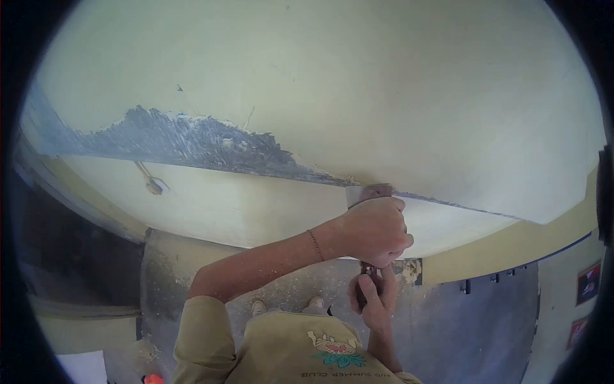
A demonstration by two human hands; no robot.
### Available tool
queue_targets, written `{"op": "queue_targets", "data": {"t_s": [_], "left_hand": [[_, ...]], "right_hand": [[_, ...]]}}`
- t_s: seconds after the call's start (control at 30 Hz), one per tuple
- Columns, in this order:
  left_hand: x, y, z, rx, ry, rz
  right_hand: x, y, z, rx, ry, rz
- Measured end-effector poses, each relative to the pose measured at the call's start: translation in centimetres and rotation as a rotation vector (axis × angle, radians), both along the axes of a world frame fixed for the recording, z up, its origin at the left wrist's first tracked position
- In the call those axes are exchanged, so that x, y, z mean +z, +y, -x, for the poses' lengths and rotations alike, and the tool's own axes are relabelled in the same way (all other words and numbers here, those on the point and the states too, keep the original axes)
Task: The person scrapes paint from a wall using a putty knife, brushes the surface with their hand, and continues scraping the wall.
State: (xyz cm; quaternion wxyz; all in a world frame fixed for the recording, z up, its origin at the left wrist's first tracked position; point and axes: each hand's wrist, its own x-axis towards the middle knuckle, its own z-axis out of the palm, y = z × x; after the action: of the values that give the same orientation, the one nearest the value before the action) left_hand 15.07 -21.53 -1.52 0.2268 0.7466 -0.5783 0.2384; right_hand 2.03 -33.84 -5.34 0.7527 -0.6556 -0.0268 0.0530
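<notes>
A scraper's flat metal blade (359, 194) touches the lower edge of a cream painted surface (384, 96). My left hand (376, 232) is closed around the tool just below the blade, its arm reaching across from the left. Beneath it, my right hand (372, 297) is wrapped around the dark handle (368, 272). A rough grey patch (198, 141) with ragged edges, bare of the cream coat, runs along the edge to the left of the blade and narrows toward it.
A pale fixture (155, 185) is on the cream face below the edge. Light flakes lie scattered on the grey floor (185, 262) around my shoes. A dark opening (77, 243) is at the left. Framed pictures (588, 283) hang on the far right, and an orange object (153, 379) is at the bottom left.
</notes>
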Motion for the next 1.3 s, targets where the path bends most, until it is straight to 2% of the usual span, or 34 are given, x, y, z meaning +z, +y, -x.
{"op": "queue_targets", "data": {"t_s": [0.17,0.27,0.4,0.53,0.6,0.7,0.77,0.8,0.9,1.0,1.07,1.17,1.27,1.3], "left_hand": [[1.2,1.2,0.5,0.064,-0.097,-0.112],[1.2,1.6,0.5,0.074,-0.083,-0.202],[1.7,2.0,0.7,0.081,-0.055,-0.312],[2.0,2.0,0.3,0.028,-0.019,-0.298],[1.7,1.9,0.4,0.023,-0.088,-0.329],[1.4,1.8,0.4,0.046,-0.112,-0.321],[3.7,2.2,-0.1,0.041,-0.134,-0.257],[4.7,2.3,0.0,0.047,-0.147,-0.191],[2.4,1.7,0.2,0.011,-0.099,-0.246],[2.3,2.1,0.0,0.026,-0.013,-0.257],[1.8,1.8,0.3,-0.005,0.065,-0.250],[0.5,1.8,0.4,0.031,-0.039,-0.236],[0.7,1.4,-0.1,0.009,0.034,-0.270],[1.6,1.6,-0.1,0.020,0.040,-0.212]], "right_hand": [[-1.5,0.3,-1.2,0.107,-0.005,-0.031],[-2.9,2.0,-0.3,0.043,0.061,-0.105],[-1.9,3.7,-0.2,0.016,0.132,-0.152],[-1.8,4.2,-0.2,-0.012,0.150,-0.140],[-2.5,3.9,0.2,-0.037,0.146,-0.148],[-2.5,4.0,-1.0,-0.071,0.200,-0.269],[-1.6,3.7,-2.0,-0.011,0.046,-0.113],[-1.2,3.7,-1.3,-0.013,0.061,-0.111],[-0.7,4.7,-0.6,-0.039,0.044,-0.162],[-1.9,4.4,-0.3,-0.048,0.171,-0.160],[-0.9,5.5,0.6,-0.048,0.248,-0.277],[-3.0,3.9,0.1,-0.036,0.277,-0.262],[-2.5,3.5,-0.5,0.025,0.204,-0.204],[-2.4,3.4,-0.6,0.021,0.213,-0.204]]}}
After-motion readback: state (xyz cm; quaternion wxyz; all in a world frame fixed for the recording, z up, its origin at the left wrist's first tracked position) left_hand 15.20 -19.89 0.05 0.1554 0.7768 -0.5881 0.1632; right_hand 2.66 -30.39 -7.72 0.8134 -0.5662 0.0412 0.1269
